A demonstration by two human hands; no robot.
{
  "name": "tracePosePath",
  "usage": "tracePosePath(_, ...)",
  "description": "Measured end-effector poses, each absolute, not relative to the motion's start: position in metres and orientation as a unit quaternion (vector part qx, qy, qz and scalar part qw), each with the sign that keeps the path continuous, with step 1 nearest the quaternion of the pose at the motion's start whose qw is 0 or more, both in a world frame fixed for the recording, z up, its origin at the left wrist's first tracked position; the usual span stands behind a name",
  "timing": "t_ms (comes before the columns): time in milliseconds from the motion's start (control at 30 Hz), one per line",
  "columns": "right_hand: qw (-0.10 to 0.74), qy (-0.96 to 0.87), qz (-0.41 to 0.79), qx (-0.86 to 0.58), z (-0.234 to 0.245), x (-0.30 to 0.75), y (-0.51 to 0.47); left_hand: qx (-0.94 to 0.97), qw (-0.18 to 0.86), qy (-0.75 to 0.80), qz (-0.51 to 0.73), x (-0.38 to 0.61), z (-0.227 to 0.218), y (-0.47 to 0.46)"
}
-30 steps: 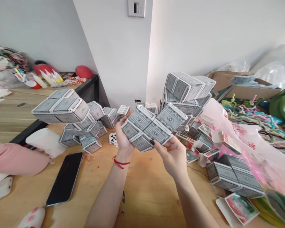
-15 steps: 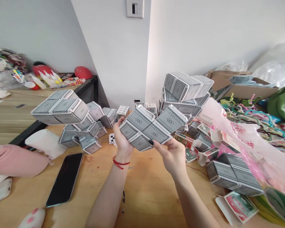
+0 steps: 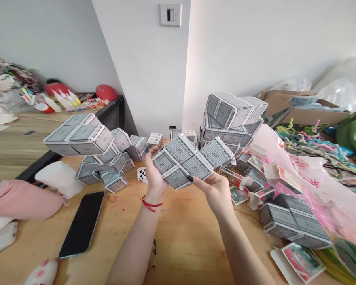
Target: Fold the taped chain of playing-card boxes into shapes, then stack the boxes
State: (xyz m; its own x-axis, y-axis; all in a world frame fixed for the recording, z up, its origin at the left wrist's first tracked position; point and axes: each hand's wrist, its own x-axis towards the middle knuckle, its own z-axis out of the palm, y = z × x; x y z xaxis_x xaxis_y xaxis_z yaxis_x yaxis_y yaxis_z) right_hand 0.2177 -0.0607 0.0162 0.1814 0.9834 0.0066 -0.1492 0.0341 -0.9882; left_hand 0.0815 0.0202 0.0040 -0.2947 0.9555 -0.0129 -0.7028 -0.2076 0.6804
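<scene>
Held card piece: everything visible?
The card piece looks like folded playing cards joined into blocks: gray patterned backs, white edges, a V-shaped notch on the far side. It is tilted, held over the table, the left hand at its left side, the right hand at its near side, thumb on top. Its underside is hidden.

Head-worn view, forward-down over the table [image 3: 190, 241]

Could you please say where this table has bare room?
Bare wood lies between the phone and left forearm, and between it and the right forearm, below the held card block. Card boxes and pink plastic crowd the right.
</scene>
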Motion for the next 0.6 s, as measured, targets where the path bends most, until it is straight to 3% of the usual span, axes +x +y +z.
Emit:
tracePosePath(267, 0.589, -0.403, 0.525, -0.463, 0.012, 0.237, -0.048, 0.337, 0.561, 0.317, 0.686, 0.091, -0.025, 0.018)
tracePosePath(467, 0.535, -0.398, 0.541, -0.513, -0.011, 0.253, -0.049, 0.485, 0.415, 0.441, 0.631, 0.079, -0.080, 0.001)
tracePosePath(600, 0.510, -0.461, 0.505, -0.522, -0.027, 0.263, -0.051, 0.621, 0.356, 0.440, 0.542, 0.056, -0.099, -0.022)
